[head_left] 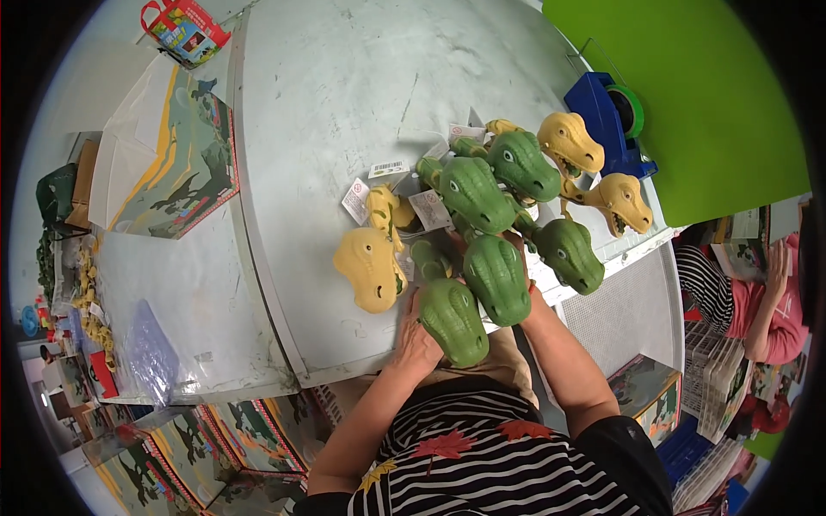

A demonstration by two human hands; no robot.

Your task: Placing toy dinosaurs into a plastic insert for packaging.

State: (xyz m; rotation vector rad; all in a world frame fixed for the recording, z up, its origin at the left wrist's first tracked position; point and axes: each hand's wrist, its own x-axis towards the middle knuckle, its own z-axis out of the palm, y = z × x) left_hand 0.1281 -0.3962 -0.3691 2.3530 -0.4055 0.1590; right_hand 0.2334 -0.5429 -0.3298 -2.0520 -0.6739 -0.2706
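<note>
My left hand (416, 337) is closed at the near table edge around a green toy dinosaur (453, 323), whose big head hides most of the fingers. Beside it, my right hand (527, 261) reaches in behind another green toy dinosaur (497, 281) and appears closed on it, its fingers largely covered. More green dinosaurs crowd around, one (476, 196) just beyond and one (569, 256) to the right. A yellow dinosaur (368, 268) stands left of my left hand; two others, one yellow dinosaur (624, 204) among them, are at the right. White paper tags (430, 211) hang among the toys.
A blue tape dispenser (602, 120) with green tape stands at the table's right edge, by a green panel (688, 77). Left are an open printed box (176, 155), a red bag (185, 33) and clear plastic (148, 353). Another person (766, 310) sits at the right.
</note>
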